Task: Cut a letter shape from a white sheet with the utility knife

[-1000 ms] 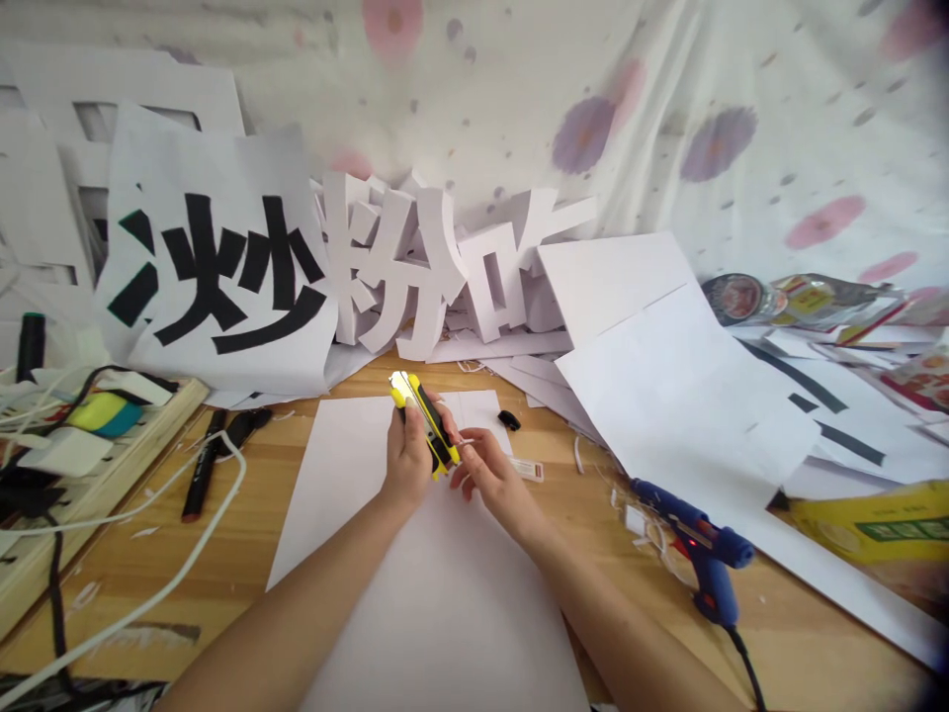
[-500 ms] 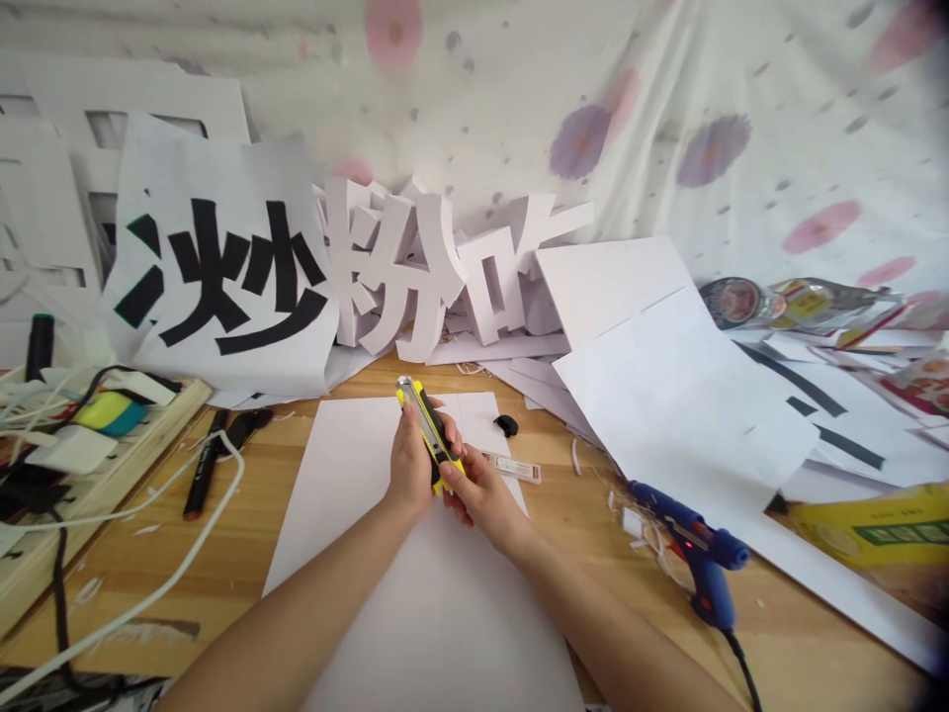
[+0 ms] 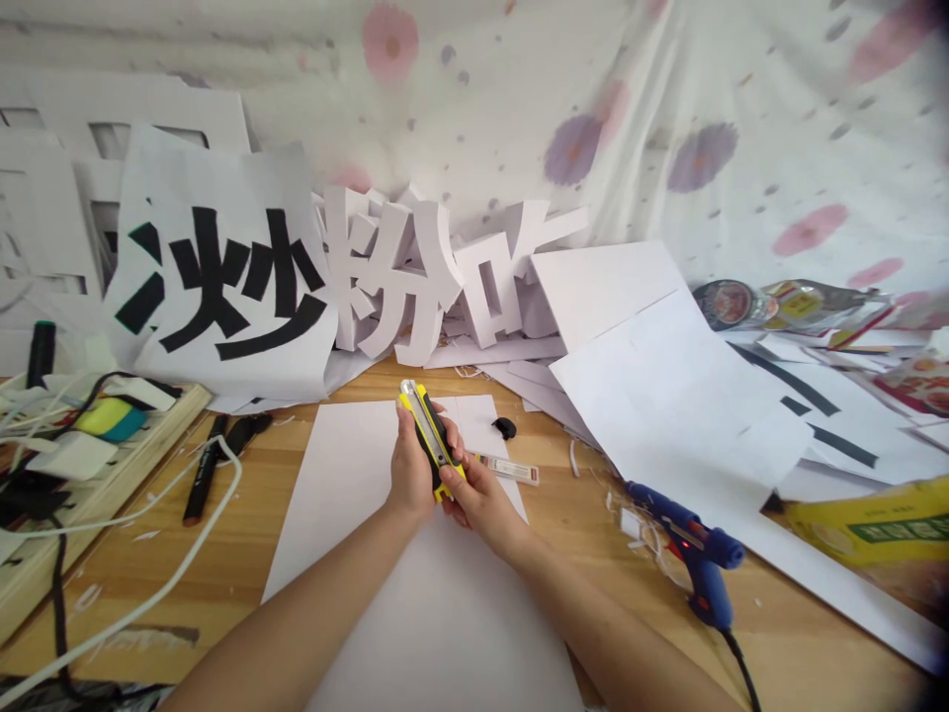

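A yellow and black utility knife (image 3: 430, 435) is held tilted between both hands, its metal tip pointing away from me. My left hand (image 3: 412, 467) wraps around the left side of its body. My right hand (image 3: 480, 494) grips the near end, thumb resting on the handle. Beneath them lies a white foam board sheet (image 3: 341, 485). Just right of my hands are a small clear blade case (image 3: 511, 469) and a small black plastic piece (image 3: 505, 428).
On the right rests a blue glue gun (image 3: 697, 549) by white sheets (image 3: 667, 396). White cut-out characters (image 3: 400, 277) and a paper with black characters (image 3: 222, 287) stand behind. Cables (image 3: 215, 504), a power strip (image 3: 148, 425) and a black marker (image 3: 204, 480) occupy the left.
Both hands stay closed around the knife, which has turned slightly between them. The whole view has shifted a little.
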`<state>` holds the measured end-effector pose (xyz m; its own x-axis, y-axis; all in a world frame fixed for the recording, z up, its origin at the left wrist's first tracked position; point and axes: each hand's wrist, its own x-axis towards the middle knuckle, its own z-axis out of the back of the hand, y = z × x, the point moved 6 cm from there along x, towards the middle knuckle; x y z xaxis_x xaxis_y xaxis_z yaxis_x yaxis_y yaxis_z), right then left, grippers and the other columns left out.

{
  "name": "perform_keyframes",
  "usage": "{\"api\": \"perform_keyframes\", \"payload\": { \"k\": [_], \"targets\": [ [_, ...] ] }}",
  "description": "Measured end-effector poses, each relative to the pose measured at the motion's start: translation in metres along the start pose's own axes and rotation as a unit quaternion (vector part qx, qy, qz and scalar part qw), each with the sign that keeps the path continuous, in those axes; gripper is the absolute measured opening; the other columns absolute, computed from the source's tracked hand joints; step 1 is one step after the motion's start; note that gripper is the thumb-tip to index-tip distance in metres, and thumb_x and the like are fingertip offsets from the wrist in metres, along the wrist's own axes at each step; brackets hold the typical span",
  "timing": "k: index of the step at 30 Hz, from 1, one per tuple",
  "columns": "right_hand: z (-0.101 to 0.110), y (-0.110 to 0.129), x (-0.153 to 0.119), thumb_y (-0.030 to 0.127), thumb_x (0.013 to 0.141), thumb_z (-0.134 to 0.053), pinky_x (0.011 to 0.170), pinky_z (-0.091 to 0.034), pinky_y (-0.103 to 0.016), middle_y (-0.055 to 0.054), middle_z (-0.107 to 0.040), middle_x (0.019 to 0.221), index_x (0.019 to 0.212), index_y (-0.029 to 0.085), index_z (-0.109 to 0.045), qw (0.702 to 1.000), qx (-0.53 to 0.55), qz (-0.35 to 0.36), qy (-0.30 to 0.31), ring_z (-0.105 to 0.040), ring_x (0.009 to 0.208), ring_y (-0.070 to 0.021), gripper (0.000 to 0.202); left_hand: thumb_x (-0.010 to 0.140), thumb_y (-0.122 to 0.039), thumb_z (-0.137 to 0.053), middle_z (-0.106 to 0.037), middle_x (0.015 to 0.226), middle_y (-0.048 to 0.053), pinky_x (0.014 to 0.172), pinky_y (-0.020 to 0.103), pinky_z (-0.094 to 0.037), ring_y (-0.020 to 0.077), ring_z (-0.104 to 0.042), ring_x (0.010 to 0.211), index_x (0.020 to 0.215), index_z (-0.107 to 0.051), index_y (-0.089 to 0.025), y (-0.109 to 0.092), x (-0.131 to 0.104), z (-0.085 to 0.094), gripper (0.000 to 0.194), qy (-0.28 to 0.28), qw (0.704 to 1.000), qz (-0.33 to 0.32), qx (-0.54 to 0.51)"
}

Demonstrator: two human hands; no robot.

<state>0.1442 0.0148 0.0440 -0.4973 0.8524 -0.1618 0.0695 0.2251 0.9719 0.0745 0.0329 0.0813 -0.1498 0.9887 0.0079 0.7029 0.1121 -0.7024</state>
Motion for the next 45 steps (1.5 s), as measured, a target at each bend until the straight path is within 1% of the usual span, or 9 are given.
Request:
{"api": "perform_keyframes", "payload": {
  "k": [14,19,23,30,32,35,38,41,45],
  "targets": [
    [-0.01,0.012,-0.005,0.037,0.08,-0.058,0.051,-0.047,-0.024,0.0,-0.058,0.081,0.1,0.02,-0.049,0.988,0.078,0.039,0.128,-0.05,0.053,-0.0069,0.028,0.083,-0.059,-0.039,-0.046,0.051,-0.003,0.047,0.022,-0.041,0.0107,-0.046,0.044,0.081,-0.049,-0.021,-0.023,0.014,0.016,0.039,-0.06,0.998,-0.026,-0.007],
    [-0.003,0.001,-0.008,0.035,0.079,-0.06,0.06,-0.054,-0.032,-0.003,-0.065,0.09,0.109,0.021,-0.049,0.99,0.081,-0.001,0.114,-0.057,0.056,-0.0083,0.035,0.084,-0.06,-0.035,-0.044,0.05,-0.003,0.047,0.02,-0.041,0.0098,-0.044,0.043,0.074,-0.049,-0.019,-0.052,0.032,0.039,0.044,-0.126,0.987,-0.096,-0.038],
    [0.001,-0.002,-0.007,0.035,0.077,-0.063,0.063,-0.054,-0.032,-0.004,-0.066,0.092,0.099,0.02,-0.051,0.991,0.079,-0.012,0.103,-0.059,0.056,-0.0084,0.03,0.088,-0.055,-0.024,-0.044,0.05,-0.002,0.046,0.021,-0.041,0.0096,-0.044,0.043,0.071,-0.047,-0.018,-0.072,0.044,0.067,0.047,-0.211,0.97,-0.109,-0.057],
    [0.016,0.002,-0.003,0.037,0.073,-0.065,0.06,-0.054,-0.03,-0.002,-0.066,0.088,0.087,0.019,-0.052,0.996,0.068,-0.009,0.058,-0.056,0.055,-0.0069,0.027,0.085,-0.057,-0.032,-0.044,0.048,-0.004,0.044,0.022,-0.042,0.01,-0.045,0.04,0.071,-0.042,-0.02,-0.082,0.051,0.096,0.042,-0.301,0.945,-0.126,-0.025],
    [0.021,0.005,-0.003,0.038,0.074,-0.065,0.06,-0.054,-0.03,-0.002,-0.066,0.088,0.088,0.02,-0.051,0.997,0.066,0.001,0.042,-0.056,0.055,-0.007,0.026,0.08,-0.053,-0.048,-0.045,0.049,-0.005,0.042,0.021,-0.041,0.0092,-0.045,0.04,0.073,-0.043,-0.02,-0.078,0.052,0.092,0.035,-0.273,0.956,-0.099,0.041],
    [0.026,0.008,-0.003,0.038,0.074,-0.064,0.06,-0.053,-0.03,-0.003,-0.066,0.088,0.089,0.02,-0.051,0.998,0.065,0.011,0.018,-0.056,0.056,-0.0075,0.026,0.067,-0.039,-0.069,-0.054,0.059,-0.004,0.041,0.018,-0.039,0.0067,-0.046,0.041,0.078,-0.048,-0.019,-0.061,0.05,0.073,0.031,-0.138,0.974,0.02,0.178],
    [0.03,0.009,-0.002,0.038,0.074,-0.064,0.058,-0.052,-0.029,-0.003,-0.066,0.088,0.088,0.019,-0.051,0.998,0.065,0.017,-0.003,-0.055,0.057,-0.0076,0.027,0.062,-0.034,-0.074,-0.054,0.062,-0.004,0.041,0.018,-0.039,0.0067,-0.047,0.043,0.09,-0.051,-0.019,-0.041,0.037,0.056,0.038,-0.015,0.953,0.14,0.27],
    [0.034,0.007,0.0,0.038,0.072,-0.066,0.057,-0.051,-0.028,-0.004,-0.066,0.088,0.088,0.019,-0.051,0.998,0.064,0.013,-0.019,-0.054,0.057,-0.008,0.029,0.064,-0.031,-0.073,-0.048,0.053,-0.006,0.041,0.018,-0.037,0.0088,-0.048,0.045,0.096,-0.051,-0.019,-0.034,0.029,0.05,0.041,0.016,0.932,0.177,0.317],
    [0.034,0.003,0.002,0.04,0.071,-0.066,0.057,-0.05,-0.03,-0.005,-0.066,0.089,0.089,0.019,-0.05,0.999,0.048,0.007,-0.018,-0.055,0.056,-0.0087,0.032,0.063,-0.026,-0.073,-0.048,0.055,-0.005,0.043,0.018,-0.038,0.0085,-0.048,0.047,0.098,-0.05,-0.018,-0.035,0.03,0.052,0.042,0.011,0.934,0.161,0.32]
  ]
}}
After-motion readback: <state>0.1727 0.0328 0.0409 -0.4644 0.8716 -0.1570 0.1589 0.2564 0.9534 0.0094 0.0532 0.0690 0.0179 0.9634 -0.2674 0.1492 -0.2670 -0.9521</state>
